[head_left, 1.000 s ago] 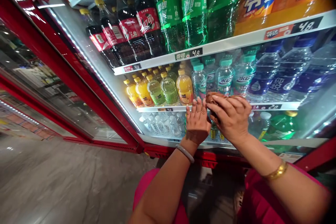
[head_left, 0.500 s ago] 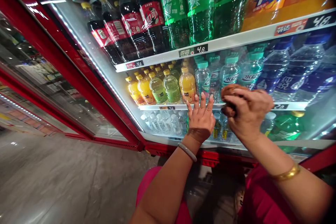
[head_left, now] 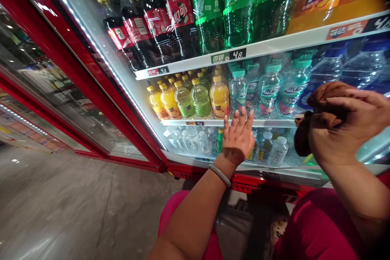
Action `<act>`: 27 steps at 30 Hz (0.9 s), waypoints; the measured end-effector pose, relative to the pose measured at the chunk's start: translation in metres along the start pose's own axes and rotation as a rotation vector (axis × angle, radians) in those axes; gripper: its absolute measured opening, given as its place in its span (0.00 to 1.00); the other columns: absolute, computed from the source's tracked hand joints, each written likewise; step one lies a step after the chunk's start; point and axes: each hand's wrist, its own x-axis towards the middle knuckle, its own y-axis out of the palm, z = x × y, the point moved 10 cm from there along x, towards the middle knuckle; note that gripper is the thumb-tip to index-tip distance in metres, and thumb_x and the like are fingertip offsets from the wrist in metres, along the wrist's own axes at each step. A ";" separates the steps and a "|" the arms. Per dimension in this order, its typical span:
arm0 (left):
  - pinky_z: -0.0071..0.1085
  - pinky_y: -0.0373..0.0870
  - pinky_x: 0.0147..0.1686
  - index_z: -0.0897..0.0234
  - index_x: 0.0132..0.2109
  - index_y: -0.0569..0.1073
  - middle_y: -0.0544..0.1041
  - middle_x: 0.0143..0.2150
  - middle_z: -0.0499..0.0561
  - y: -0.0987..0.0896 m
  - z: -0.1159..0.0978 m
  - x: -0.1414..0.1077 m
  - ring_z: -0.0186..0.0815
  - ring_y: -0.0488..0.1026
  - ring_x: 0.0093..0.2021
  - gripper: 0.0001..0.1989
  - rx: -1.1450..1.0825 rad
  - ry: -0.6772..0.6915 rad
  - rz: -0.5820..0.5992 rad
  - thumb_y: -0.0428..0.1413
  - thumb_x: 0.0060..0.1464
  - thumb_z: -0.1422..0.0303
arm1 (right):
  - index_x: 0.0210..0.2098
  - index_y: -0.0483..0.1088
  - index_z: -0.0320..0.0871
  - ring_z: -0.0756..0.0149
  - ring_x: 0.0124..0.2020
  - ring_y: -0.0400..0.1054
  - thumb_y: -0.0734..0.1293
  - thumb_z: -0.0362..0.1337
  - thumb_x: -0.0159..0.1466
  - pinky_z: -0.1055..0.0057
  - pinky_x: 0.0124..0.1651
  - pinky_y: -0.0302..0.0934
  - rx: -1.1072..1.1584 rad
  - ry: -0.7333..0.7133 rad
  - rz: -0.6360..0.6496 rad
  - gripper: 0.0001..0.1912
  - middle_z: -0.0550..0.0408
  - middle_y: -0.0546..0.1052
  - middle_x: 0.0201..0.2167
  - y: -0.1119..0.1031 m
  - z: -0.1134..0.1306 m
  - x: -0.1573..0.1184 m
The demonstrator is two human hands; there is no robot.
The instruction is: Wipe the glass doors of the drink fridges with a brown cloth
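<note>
A brown cloth (head_left: pixel 327 101) is bunched in my right hand (head_left: pixel 344 130), at the right side of the glass front. My left hand (head_left: pixel 237 138) has its fingers spread near the lower shelf edge (head_left: pixel 271 123), holding nothing; it appears to rest on the glass. Above its fingertips stand teal-capped bottles (head_left: pixel 238 89) and an orange juice bottle (head_left: pixel 219 96). Part of the cloth hangs below my right fingers.
Cola bottles (head_left: pixel 155 20) and large green bottles (head_left: pixel 239 8) fill the upper shelf. Small clear bottles (head_left: pixel 278 150) stand at the bottom. Red door frames (head_left: pixel 122 118) slant along the left, above a grey floor (head_left: pixel 76 207).
My right hand has moved right with the cloth, uncovering bottles on the bottom shelf. My left hand has shifted slightly to the right, still spread.
</note>
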 end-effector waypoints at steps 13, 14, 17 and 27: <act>0.57 0.38 0.77 0.61 0.77 0.46 0.52 0.78 0.55 0.016 -0.020 0.003 0.49 0.47 0.78 0.39 -0.016 0.038 -0.015 0.52 0.64 0.65 | 0.39 0.75 0.51 0.52 0.47 0.73 0.72 0.36 0.56 0.49 0.57 0.62 -0.144 -0.228 0.107 0.11 0.54 0.80 0.43 0.001 0.002 -0.005; 0.56 0.38 0.77 0.62 0.77 0.46 0.52 0.78 0.55 0.014 -0.022 0.004 0.48 0.46 0.79 0.39 -0.018 0.039 -0.019 0.52 0.64 0.65 | 0.40 0.74 0.51 0.49 0.48 0.73 0.71 0.35 0.55 0.47 0.57 0.62 -0.153 -0.157 0.030 0.13 0.52 0.79 0.44 -0.008 -0.010 -0.002; 0.53 0.39 0.77 0.62 0.77 0.47 0.52 0.78 0.54 0.011 -0.034 0.006 0.46 0.45 0.79 0.39 -0.038 0.081 -0.024 0.51 0.64 0.66 | 0.45 0.74 0.50 0.45 0.53 0.71 0.71 0.33 0.53 0.45 0.57 0.61 -0.136 -0.062 -0.014 0.20 0.48 0.77 0.49 -0.010 -0.006 -0.007; 0.47 0.48 0.76 0.65 0.75 0.54 0.57 0.76 0.56 0.004 -0.039 0.010 0.43 0.49 0.78 0.34 -0.134 0.123 -0.014 0.48 0.65 0.69 | 0.40 0.73 0.51 0.56 0.49 0.71 0.70 0.33 0.56 0.52 0.57 0.60 -0.044 -0.208 0.164 0.12 0.53 0.78 0.44 0.007 0.014 -0.004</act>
